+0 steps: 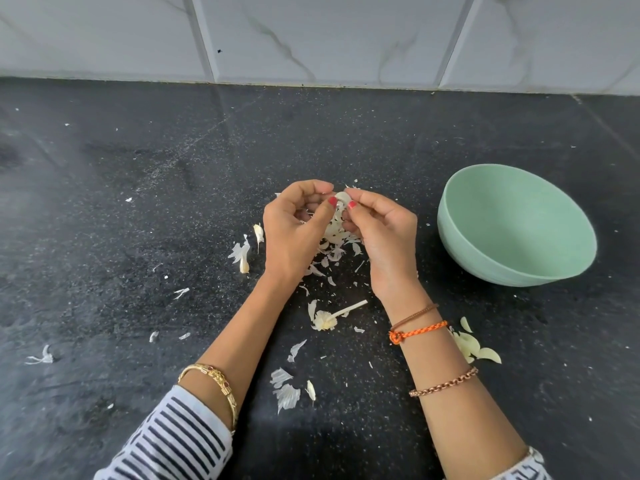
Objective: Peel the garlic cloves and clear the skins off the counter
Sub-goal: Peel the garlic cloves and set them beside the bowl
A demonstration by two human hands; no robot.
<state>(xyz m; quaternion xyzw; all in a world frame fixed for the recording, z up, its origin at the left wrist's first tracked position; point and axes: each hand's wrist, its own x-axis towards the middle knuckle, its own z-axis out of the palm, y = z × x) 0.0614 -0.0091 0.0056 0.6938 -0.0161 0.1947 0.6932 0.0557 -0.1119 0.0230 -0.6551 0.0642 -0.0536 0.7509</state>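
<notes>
**Pale clove pinched between both hands**

Pale, curved garlic clove (341, 199) sits above the papery skin pile (337, 237), left hand (294, 226) and right hand (381, 230) both pinching it, equally near. Mint-green round plastic bowl (467, 237) waits at three o'clock, nearer the right hand.

I see both hands raised over the counter (138, 174) centre, left hand (294, 226) and right hand (384, 237) pinching one garlic clove (341, 197) between them. Pile of skins (337, 244) directly below the hands. Bowl (516, 223) on counter to the right. Garlic stem (341, 315) nearer me, between the forearms. Peeled cloves (476, 348) right of right forearm. Tiled wall (311, 36) behind
</notes>
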